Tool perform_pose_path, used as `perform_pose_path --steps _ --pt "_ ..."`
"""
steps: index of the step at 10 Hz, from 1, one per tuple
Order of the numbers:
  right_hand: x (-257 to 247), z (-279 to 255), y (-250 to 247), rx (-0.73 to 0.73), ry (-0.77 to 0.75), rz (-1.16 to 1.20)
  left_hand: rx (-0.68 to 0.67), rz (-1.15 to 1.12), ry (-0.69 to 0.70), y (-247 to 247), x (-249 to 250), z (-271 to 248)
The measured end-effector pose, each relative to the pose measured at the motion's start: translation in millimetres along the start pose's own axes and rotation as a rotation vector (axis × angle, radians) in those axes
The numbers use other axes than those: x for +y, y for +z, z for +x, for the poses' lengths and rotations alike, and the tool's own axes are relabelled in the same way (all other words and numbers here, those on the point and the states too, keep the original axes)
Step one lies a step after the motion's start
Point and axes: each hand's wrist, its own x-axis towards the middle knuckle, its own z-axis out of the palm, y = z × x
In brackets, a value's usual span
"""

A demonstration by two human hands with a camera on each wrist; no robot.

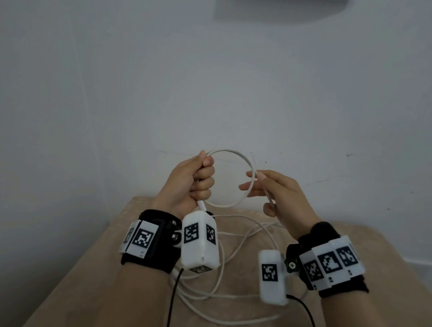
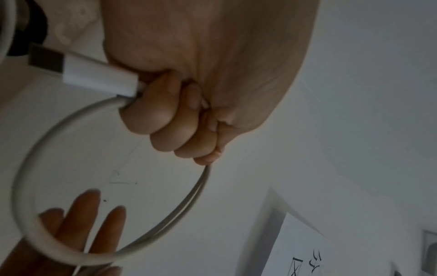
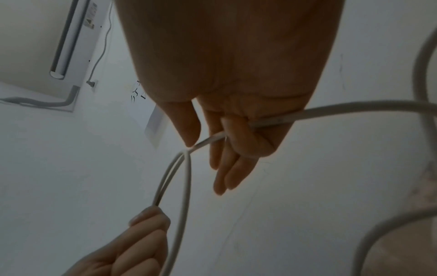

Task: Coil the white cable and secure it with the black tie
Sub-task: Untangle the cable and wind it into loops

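The left hand is fisted round the cable at its plug, holding a raised loop above the tabletop's far edge. The right hand pinches the loop's other side — outer fingers straight. Slack lies on the tabletop. A wall sheet bears writing — unreadable.

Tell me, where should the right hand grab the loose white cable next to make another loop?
Probably the slack white cable just below the right hand, coming from above with thumb and fingers. That stretch hangs free over the tan table, while the left hand already grips the finished round loop.
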Motion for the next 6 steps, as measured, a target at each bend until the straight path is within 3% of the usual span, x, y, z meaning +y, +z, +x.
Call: perform_pose_path --steps 1,6 --pt "-1.6 -2.3 4.0 -0.049 -0.009 0.033 -0.015 -0.043 -0.006 1.6 -1.3 1.0" --pt "-1.3 -1.0 3.5 0.134 -0.111 0.076 -0.036 -0.041 -0.030 7.8 -3.9 1.2"
